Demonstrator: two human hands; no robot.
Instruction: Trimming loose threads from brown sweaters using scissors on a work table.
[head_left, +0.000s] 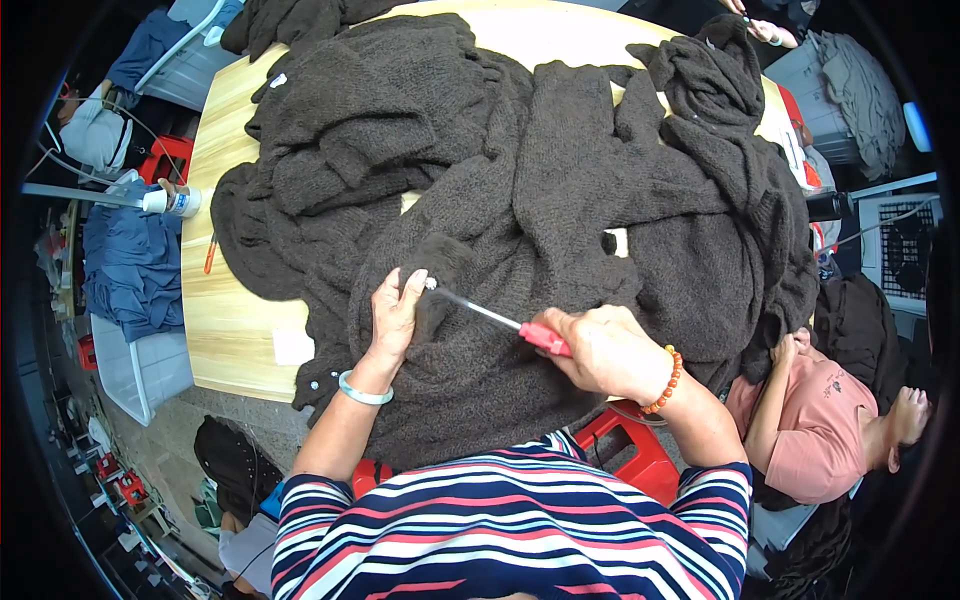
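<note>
Dark brown knitted garments (pixel 560 180) lie heaped over the table. My right hand (pixel 612 352) is closed round the red handle (pixel 545 338) of a slim tool with a thin metal shaft (pixel 482 309). The shaft points left toward my left thumb; its tip is too blurred to make out. My left hand (pixel 393 312) pinches the dark knit (pixel 440 262) between thumb and fingers. Beside that thumb sits a small pale, shiny piece (pixel 430 283), with the shaft's end close to it. More of the knit hangs over the table's near edge against my striped shirt.
A white cylindrical container (pixel 172 202) and an orange pen-like stick (pixel 210 255) are at the left of the wooden table (pixel 230 345). Bins of blue cloth (pixel 130 260) stand beyond. A person in pink (pixel 815 425) sits at the right. Red stools (pixel 640 465) are below.
</note>
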